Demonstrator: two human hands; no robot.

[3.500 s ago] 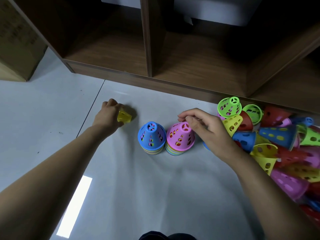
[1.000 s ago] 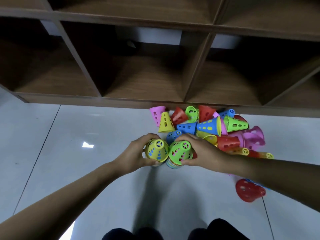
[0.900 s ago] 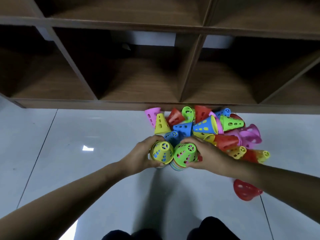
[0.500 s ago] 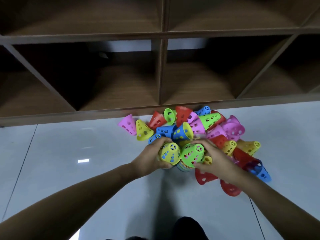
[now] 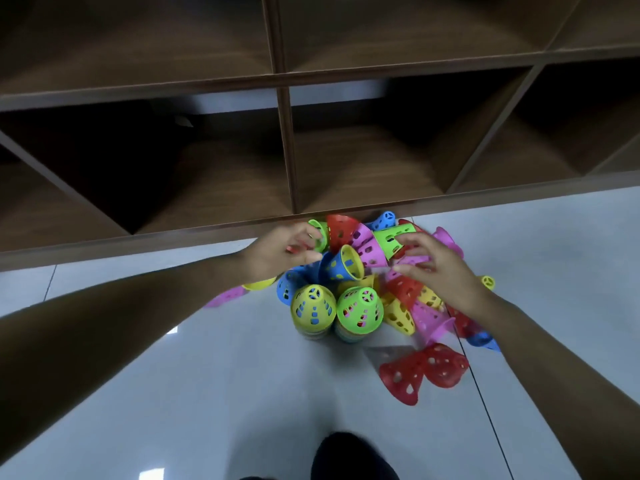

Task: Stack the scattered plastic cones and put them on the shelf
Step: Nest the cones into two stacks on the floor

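Two upright stacks of cones stand side by side on the floor, one topped with a yellow cone, the other with a green cone. Behind them lies a loose pile of coloured cones against the wooden shelf. My left hand is in the pile's left side, its fingers curled round a red cone that is mostly hidden and blurred. Over the pile's right side, my right hand pinches a pink cone between thumb and fingers.
Two red cones lie on the grey floor in front of the pile. A pink cone and a yellow one lie under my left wrist. The shelf's low front edge runs just behind the pile.
Both hands have let go of the two stacks and moved forward into the loose pile. The stacks stay standing. The view has shifted closer to the shelf.
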